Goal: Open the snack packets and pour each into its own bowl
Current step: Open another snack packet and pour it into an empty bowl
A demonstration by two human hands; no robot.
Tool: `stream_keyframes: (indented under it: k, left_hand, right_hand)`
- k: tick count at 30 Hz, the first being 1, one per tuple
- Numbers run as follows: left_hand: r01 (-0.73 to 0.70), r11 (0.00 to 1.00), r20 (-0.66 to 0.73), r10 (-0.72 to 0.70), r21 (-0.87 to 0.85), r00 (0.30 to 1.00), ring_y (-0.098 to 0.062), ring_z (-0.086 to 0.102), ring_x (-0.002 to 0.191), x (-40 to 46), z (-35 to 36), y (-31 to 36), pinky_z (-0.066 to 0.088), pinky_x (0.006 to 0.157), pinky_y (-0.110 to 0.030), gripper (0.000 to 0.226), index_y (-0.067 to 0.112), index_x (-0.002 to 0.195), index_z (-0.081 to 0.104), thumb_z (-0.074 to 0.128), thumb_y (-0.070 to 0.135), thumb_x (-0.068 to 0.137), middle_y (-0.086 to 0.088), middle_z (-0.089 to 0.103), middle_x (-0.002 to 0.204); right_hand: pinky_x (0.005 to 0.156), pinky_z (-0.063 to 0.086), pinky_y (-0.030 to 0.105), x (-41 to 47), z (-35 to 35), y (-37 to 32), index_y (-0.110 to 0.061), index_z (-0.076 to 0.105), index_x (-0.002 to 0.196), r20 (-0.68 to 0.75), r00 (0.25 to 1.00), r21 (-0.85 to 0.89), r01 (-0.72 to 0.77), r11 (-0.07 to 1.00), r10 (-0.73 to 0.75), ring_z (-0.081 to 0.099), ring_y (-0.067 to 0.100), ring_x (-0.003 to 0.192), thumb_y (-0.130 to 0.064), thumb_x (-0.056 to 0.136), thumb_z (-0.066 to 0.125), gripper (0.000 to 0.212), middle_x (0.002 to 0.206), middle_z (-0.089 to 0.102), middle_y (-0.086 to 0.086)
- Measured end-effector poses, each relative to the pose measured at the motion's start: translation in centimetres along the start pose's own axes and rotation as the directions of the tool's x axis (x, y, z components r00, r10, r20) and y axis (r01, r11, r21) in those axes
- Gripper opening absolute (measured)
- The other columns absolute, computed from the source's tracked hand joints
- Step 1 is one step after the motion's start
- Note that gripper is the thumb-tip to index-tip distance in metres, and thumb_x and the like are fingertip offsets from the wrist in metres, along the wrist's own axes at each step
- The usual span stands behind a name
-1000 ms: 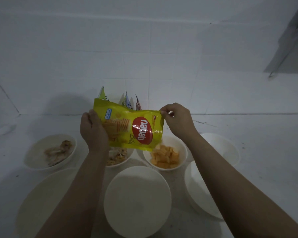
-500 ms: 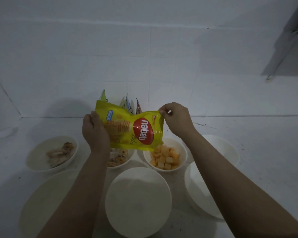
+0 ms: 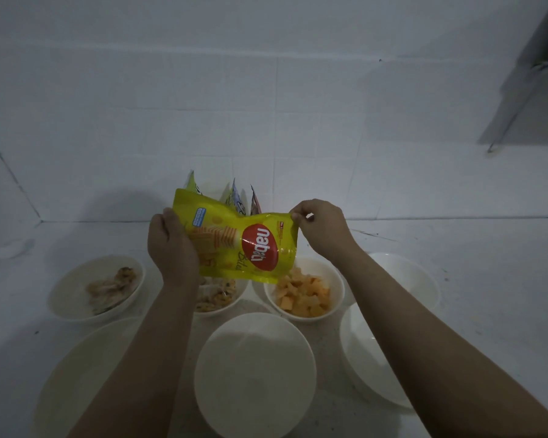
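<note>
Tipping a yellow packet [image 3: 234,245] above the bowl [image 3: 304,290] of orange pieces, the left hand [image 3: 171,248] grips its raised end while the right hand [image 3: 321,230] pinches its upper corner; its long axis slopes down toward that bowl.

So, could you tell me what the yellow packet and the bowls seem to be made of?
Yellow packet: thin plastic film, probably; it looks glossy and creased, and bends in the hands. Bowls, such as the near one: smooth white, perhaps glazed ceramic, though melamine would look alike.
</note>
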State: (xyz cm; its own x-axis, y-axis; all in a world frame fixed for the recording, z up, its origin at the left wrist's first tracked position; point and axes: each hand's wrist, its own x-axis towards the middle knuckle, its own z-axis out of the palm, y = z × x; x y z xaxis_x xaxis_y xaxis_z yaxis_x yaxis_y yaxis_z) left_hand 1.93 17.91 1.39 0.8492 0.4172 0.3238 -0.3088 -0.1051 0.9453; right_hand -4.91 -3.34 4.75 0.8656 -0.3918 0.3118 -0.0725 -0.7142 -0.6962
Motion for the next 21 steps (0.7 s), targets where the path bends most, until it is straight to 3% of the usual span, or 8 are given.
stream_keyframes:
  k: [5, 11, 15, 21]
  left_hand:
    - [-0.005, 1.000, 0.012, 0.005, 0.005, 1.000, -0.001, 0.035, 0.053, 0.1, 0.2, 0.1, 0.028, 0.052, -0.020, 0.040, 0.021, 0.064, 0.030, 0.039, 0.028, 0.103, 0.005, 0.034, 0.064]
    - [0.003, 1.000, 0.029, -0.003, -0.012, 1.000, -0.005, 0.033, 0.056, -0.1, 0.3, 0.1, 0.026, 0.057, -0.030, 0.040, 0.022, 0.064, 0.030, 0.039, 0.029, 0.102, 0.005, 0.034, 0.065]
    - [0.029, 0.999, 0.011, -0.028, -0.034, 1.000, -0.007, 0.033, 0.057, 0.1, 0.3, -0.2, 0.028, 0.059, -0.031, 0.040, 0.022, 0.064, 0.031, 0.039, 0.030, 0.102, 0.005, 0.034, 0.064]
    - [0.093, 0.992, -0.004, -0.094, -0.087, 0.996, -0.017, 0.037, 0.067, 0.1, 0.1, -0.7, 0.032, 0.065, -0.034, 0.038, 0.022, 0.064, 0.034, 0.039, 0.034, 0.100, 0.006, 0.036, 0.066]
  right_hand:
    - [0.076, 0.042, 0.027, -0.3, -0.2, 0.2, -0.017, 0.072, 0.088, -0.017, 1.000, 0.063, -0.019, 0.998, 0.020, 0.056, 0.012, 0.086, -0.018, 0.096, 0.058, 0.016, 0.102, 0.071, -0.003]
    - [0.080, 0.046, 0.030, -0.4, -0.7, 0.1, -0.018, 0.071, 0.087, -0.051, 0.999, 0.057, -0.015, 0.998, 0.018, 0.057, 0.012, 0.087, -0.018, 0.096, 0.057, 0.016, 0.101, 0.070, -0.005]
    - [0.078, 0.042, 0.024, -0.5, -0.9, -0.5, -0.012, 0.071, 0.091, -0.038, 0.999, 0.075, 0.024, 0.997, -0.021, 0.056, 0.011, 0.087, -0.015, 0.097, 0.055, 0.017, 0.101, 0.070, -0.001]
    - [0.080, 0.049, 0.032, -0.3, -0.5, -1.5, -0.014, 0.071, 0.094, -0.097, 0.994, 0.114, 0.069, 0.991, -0.058, 0.061, 0.020, 0.091, -0.014, 0.097, 0.053, 0.018, 0.094, 0.067, 0.001]
